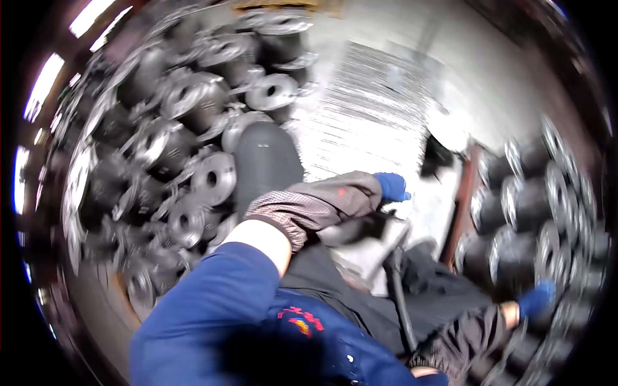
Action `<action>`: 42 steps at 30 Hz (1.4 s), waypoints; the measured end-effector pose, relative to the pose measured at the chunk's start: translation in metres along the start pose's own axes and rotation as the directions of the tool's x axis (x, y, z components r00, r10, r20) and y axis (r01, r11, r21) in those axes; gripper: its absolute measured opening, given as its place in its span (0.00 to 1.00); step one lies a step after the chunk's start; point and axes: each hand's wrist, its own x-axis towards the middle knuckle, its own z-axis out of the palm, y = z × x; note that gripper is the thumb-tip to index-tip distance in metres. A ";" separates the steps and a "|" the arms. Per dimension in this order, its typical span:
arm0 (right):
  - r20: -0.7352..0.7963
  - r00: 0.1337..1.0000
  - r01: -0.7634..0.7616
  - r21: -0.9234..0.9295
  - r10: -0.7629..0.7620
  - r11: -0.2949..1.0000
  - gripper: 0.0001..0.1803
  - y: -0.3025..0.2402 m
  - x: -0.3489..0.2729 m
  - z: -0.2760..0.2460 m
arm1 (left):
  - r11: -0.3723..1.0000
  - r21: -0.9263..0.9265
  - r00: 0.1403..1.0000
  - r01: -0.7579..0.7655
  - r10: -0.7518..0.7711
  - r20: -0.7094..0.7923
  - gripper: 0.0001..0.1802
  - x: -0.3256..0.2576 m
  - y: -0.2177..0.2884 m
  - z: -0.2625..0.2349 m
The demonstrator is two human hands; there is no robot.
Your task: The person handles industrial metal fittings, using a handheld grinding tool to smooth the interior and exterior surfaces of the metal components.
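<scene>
Cylinders (520, 251) — dark, flanged — sit near right hand (537, 300).

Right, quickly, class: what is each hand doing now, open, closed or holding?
Left hand: gloved, open or closed cannot be told.
Right hand: blurred by dark flanged fittings; grip cannot be told.

Blur smeared the 2 gloved hands: whether the left hand (391, 186) gripped anything could not be told, nor whether the right hand (536, 300) touched the dark flanged parts (547, 252) near it. A checked sleeve cover (325, 204) hid the left wrist; a grey knee (267, 157) hid some of the left pile (193, 106). The emblem (300, 325) was too blurred to read.
</scene>
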 end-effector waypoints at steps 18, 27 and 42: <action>-0.294 0.827 -0.019 0.837 -0.479 -0.547 0.12 -0.298 0.045 -0.377 | 0.962 0.155 0.975 0.224 -0.219 -0.045 0.28 -0.100 -0.124 -0.133; -0.023 0.792 0.161 0.972 -0.610 0.172 0.31 -0.398 -0.066 -0.401 | 0.757 -0.064 0.485 0.650 -0.478 -0.732 0.32 -0.099 -0.197 -0.334; 0.003 0.775 0.049 0.997 -0.633 0.065 0.32 -0.389 -0.061 -0.408 | 0.577 0.452 0.662 0.680 -0.217 -0.717 0.33 -0.005 -0.349 -0.404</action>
